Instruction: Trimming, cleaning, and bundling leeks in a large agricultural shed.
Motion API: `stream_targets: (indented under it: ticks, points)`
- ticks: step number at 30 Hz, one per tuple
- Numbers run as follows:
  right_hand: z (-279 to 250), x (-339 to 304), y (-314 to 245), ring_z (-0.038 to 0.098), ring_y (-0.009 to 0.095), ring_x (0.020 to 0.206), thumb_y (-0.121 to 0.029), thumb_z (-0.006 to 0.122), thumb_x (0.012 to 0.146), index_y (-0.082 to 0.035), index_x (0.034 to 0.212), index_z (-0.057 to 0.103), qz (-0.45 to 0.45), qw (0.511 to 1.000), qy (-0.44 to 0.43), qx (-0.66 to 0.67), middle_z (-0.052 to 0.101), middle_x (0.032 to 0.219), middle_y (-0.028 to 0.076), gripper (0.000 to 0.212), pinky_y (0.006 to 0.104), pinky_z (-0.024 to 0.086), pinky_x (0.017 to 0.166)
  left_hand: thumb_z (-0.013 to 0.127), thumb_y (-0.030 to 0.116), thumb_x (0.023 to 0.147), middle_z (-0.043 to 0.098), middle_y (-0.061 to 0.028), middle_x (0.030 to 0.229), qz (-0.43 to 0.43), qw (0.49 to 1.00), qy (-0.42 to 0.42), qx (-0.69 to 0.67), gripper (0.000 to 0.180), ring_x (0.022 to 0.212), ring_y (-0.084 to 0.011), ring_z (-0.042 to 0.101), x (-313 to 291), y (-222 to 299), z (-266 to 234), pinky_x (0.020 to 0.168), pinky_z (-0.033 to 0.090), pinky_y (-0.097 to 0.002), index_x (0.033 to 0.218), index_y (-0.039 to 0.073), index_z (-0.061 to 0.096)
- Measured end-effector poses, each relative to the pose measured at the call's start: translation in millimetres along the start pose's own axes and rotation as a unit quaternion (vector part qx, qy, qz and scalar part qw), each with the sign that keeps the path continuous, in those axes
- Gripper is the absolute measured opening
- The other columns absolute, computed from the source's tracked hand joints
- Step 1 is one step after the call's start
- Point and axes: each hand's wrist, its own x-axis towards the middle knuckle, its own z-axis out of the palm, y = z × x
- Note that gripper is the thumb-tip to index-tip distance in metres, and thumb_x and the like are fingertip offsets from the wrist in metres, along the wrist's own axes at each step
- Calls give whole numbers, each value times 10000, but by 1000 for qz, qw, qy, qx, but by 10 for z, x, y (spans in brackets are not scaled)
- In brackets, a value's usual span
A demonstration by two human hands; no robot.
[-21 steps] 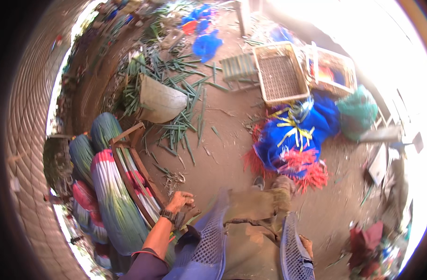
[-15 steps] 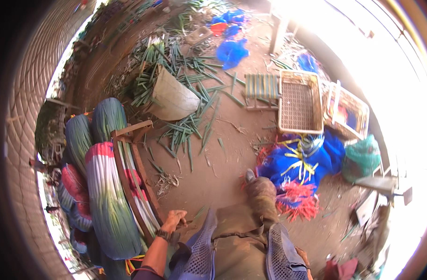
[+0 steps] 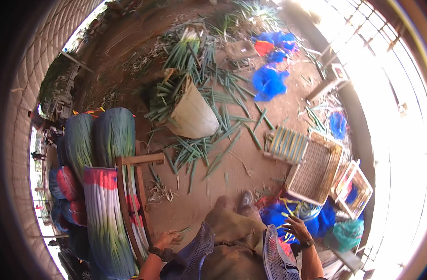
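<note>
My left hand (image 3: pixel 166 239), a dark band at its wrist, hangs loosely open beside the rusty brown metal frame (image 3: pixel 125 200). It holds nothing that I can see, and a scrap of green leaf lies on the ground just past its fingers. On the right, my right hand (image 3: pixel 297 228) is raised with fingers apart, over blue netting (image 3: pixel 274 215) and yellow straps (image 3: pixel 288 205); whether it touches them is unclear. Left of the frame, a big bundle of leeks (image 3: pixel 103 219) has a red-and-blue net band round its white ends. More wrapped bundles (image 3: pixel 114 133) are piled behind it.
A pale sack (image 3: pixel 194 112) stands amid cut green leek tops (image 3: pixel 190 151) on the dirt floor. To the right are a striped stool (image 3: pixel 288 144), a woven plastic crate (image 3: pixel 316 168), a second crate (image 3: pixel 353 189) and a green bag (image 3: pixel 346 234). Blue netting (image 3: pixel 269 83) lies farther off.
My right hand has come up into view over the blue netting. The view has turned, so the crates and stool appear tilted and farther right. My left hand stays low beside the frame.
</note>
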Motion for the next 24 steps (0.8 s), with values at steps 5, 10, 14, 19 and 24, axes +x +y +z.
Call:
stream_targets:
  ticks: [5, 10, 14, 19, 24]
  points:
    - [553, 1080, -1211, 661, 237, 971, -242, 646, 920, 49, 1359, 430, 60, 988, -48, -133, 606, 1209, 140, 569, 350, 544, 840, 596, 87, 932, 598, -228, 1160, 16, 999, -42, 25, 456, 951, -344, 667, 82, 1022, 418, 829, 580, -458, 1330, -76, 444]
    - [448, 1924, -1486, 662, 209, 952, -267, 648, 911, 54, 1270, 532, -29, 937, -216, -272, 624, 1124, 145, 496, 314, 534, 841, 595, 98, 934, 602, -232, 1148, -20, 998, -45, 43, 459, 979, -370, 658, 580, 1922, 527, 822, 584, -461, 1332, -74, 443]
    - [668, 2151, -2148, 661, 207, 951, -266, 646, 912, 53, 1261, 538, 51, 937, -194, -285, 623, 1120, 143, 485, 311, 534, 838, 624, 139, 923, 613, -213, 1144, -68, 997, -18, -1, 480, 973, -325, 661, 1084, 2986, 657, 823, 584, -455, 1327, -59, 456]
    - [1078, 2738, -3292, 660, 204, 948, -263, 643, 914, 52, 1250, 546, 54, 933, -195, -297, 622, 1116, 142, 471, 308, 533, 834, 654, 189, 909, 617, -186, 1152, 122, 987, -79, 64, 516, 965, -291, 662, 1277, 4868, 1092, 825, 565, -432, 1342, -20, 467]
    - [1484, 3532, -4746, 659, 201, 946, -261, 641, 915, 51, 1239, 553, 60, 905, -263, -328, 622, 1111, 140, 458, 305, 533, 830, 675, 240, 897, 615, -177, 1157, 166, 972, -131, 101, 553, 993, -282, 646, 1580, 6257, 1541, 844, 536, -443, 1351, -4, 474]
